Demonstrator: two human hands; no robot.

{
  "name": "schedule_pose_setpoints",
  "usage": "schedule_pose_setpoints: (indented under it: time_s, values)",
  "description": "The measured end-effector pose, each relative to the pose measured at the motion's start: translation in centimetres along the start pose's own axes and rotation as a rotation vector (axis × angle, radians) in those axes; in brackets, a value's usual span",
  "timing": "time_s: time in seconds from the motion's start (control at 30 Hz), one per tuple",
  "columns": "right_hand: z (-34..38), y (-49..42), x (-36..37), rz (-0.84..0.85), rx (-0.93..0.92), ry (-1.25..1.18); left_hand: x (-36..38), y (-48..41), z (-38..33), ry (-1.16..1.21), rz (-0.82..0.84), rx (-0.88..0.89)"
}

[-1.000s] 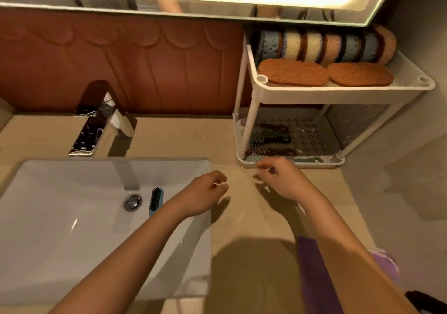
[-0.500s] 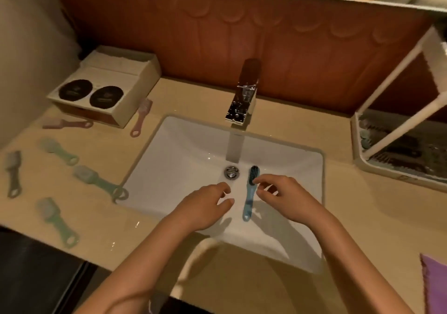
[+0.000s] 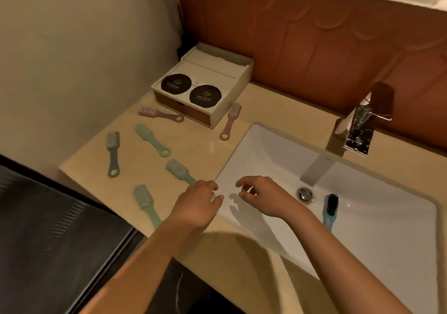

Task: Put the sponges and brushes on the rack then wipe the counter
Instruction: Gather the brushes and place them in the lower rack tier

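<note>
Left hand (image 3: 198, 205): grip loosely curled, holds nothing. Fingers over handle end of mint-green plastic brush with pale bristles (image 3: 179, 170), centre-left of frame on beige stone desk (image 3: 217, 149); contact hidden.
Right hand (image 3: 263, 197): grip half open, empty, above white ceramic sink (image 3: 266, 149).
Advice: pinch handle, not bristles; lift straight, clear of neighbouring green brush (image 3: 146, 205).
Blue black-bristled brush (image 3: 330, 208) lies in sink, right of frame.
Rack out of view.

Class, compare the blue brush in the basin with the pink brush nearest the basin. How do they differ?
The blue brush lies inside the basin; the pink brush lies on the counter. The blue brush has dark bristles; the pink brush has pale ones. Both heads point toward the wall.
</note>
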State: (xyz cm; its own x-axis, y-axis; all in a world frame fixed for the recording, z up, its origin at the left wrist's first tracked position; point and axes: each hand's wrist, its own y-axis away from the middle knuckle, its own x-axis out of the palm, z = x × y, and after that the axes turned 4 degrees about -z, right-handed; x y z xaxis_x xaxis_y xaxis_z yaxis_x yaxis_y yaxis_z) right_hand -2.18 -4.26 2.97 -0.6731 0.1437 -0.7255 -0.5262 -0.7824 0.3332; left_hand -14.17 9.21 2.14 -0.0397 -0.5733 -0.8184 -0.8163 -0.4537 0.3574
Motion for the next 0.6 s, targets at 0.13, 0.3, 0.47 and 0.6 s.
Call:
schedule_pose_setpoints:
  time_s: [0.13, 0.3, 0.47, 0.6]
  values:
    - [2.2, -5.6, 0.5, -0.029, -0.023, 0.116, -1.5, -2.6, 3.4, -0.046, -0.093, -0.076]
    - [2.8, -12.3, 0.6, -0.068, 0.009, 0.272, -3.5, -5.5, 5.8, -0.163, -0.236, -0.174]
    - [2.5, -15.9, 0.3, -0.091, 0.089, 0.469, -4.0, -7.0, 7.0, -0.206, -0.216, -0.227]
    - [1.9, -16.1, 0.4, -0.269, 0.068, 0.552, -3.9, -7.7, 7.5, -0.154, -0.225, -0.239]
